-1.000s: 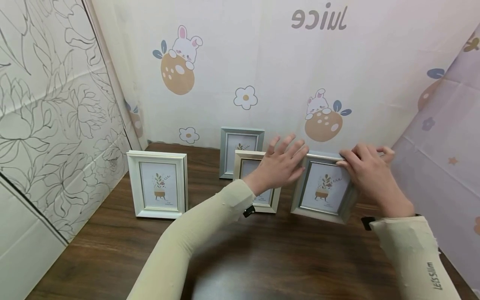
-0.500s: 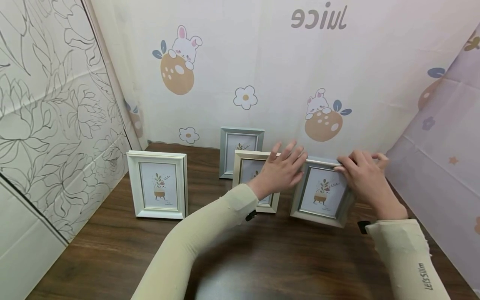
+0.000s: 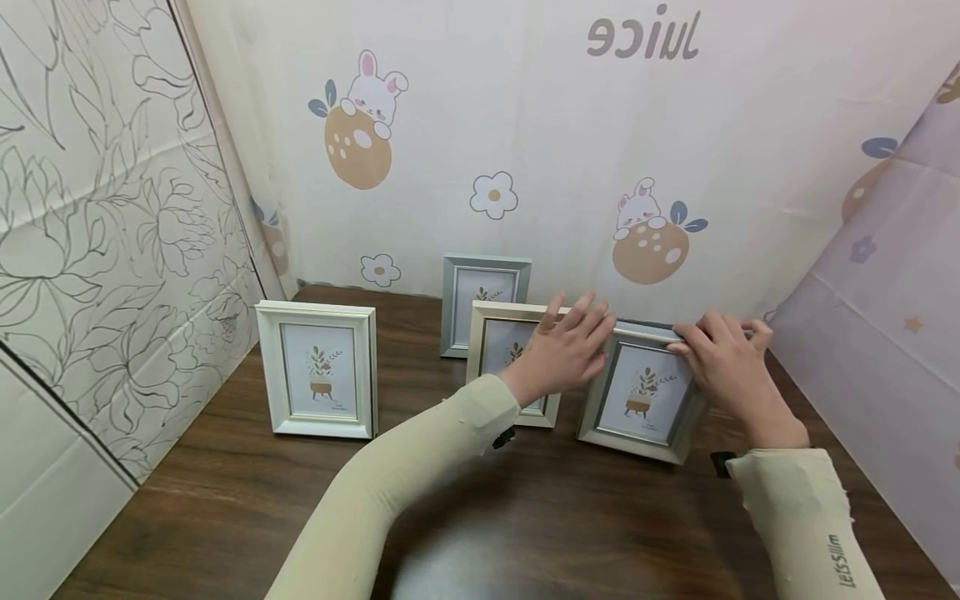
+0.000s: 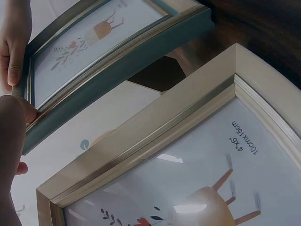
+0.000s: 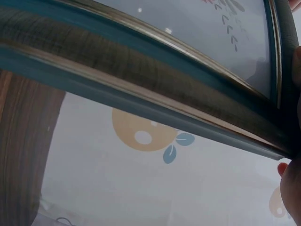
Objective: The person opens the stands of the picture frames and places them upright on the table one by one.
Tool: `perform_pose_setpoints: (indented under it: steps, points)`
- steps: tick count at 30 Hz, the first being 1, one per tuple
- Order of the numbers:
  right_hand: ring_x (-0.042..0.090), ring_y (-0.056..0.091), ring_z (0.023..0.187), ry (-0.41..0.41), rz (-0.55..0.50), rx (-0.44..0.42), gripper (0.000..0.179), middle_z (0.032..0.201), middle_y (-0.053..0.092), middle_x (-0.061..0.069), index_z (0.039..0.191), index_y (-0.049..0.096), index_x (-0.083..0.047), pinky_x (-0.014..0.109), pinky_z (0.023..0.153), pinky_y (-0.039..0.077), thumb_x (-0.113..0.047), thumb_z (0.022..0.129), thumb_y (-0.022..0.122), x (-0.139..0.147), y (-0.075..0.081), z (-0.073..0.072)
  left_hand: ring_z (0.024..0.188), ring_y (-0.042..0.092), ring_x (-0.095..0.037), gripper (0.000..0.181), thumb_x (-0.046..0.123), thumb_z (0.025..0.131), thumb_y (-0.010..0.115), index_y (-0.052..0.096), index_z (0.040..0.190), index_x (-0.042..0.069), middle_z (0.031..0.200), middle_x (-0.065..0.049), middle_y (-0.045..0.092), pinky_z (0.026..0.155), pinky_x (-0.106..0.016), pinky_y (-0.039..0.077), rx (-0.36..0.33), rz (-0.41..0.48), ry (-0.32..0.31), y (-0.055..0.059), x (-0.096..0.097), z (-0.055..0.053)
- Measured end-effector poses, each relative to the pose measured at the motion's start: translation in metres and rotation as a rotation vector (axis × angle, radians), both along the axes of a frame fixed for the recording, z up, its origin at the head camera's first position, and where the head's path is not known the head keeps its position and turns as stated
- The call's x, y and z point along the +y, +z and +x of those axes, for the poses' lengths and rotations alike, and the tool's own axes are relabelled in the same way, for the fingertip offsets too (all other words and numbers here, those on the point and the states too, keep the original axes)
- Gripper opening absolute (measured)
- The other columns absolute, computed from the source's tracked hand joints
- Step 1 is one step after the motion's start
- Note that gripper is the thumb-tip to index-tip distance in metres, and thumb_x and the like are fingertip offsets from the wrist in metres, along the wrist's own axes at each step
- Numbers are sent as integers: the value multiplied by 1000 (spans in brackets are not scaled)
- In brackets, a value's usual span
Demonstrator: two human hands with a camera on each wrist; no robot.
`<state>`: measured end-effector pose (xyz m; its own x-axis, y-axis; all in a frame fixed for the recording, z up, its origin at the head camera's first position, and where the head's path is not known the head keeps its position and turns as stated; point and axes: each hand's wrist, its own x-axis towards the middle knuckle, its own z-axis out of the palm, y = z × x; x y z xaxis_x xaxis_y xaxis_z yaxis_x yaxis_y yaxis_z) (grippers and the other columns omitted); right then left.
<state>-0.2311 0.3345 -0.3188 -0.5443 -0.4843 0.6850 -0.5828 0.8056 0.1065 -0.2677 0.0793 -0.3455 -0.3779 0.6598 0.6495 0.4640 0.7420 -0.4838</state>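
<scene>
A grey-green picture frame [image 3: 641, 396] with a potted-plant print stands at the right in the head view, turned slightly. My right hand [image 3: 731, 362] grips its top right corner, thumb in front. At the top left corner my left hand [image 3: 562, 350] pinches the frame; in the left wrist view a thumb [image 4: 29, 110] lies over that corner. The left forearm and hand partly cover a champagne-coloured picture frame [image 3: 476, 358], upright beside the held one. Close up, the right wrist view shows the held frame's side edge [image 5: 122, 77].
A white picture frame [image 3: 321, 423] stands at the left of the dark wooden table [image 3: 225, 508]. Behind the champagne frame is a blue-grey picture frame [image 3: 450, 304]. A printed curtain [image 3: 525, 100] closes off the back, with patterned panels on both sides.
Both hands have brought the grey-green frame slightly nearer and lower, turning it a little. The other frames have stayed put.
</scene>
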Motion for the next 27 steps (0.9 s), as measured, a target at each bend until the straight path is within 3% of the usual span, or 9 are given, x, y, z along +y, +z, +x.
perform_pose_setpoints:
  steps: [19,27]
  points:
    - [40,41,86,-39,-63,-65,60,88,46,17,107,61,-1,67,89,13,-55,100,34,9,-9,-2,138,31,-21,46,47,97,43,54,135,25,140,3,48,109,-48,18,-20,42,-2,0,12,-2]
    - [39,41,89,-99,-53,-124,33,90,46,15,108,61,-1,65,89,13,-32,104,51,10,-10,-4,138,32,-21,45,47,96,42,53,134,26,139,3,48,109,-48,16,-23,61,6,-3,14,-6]
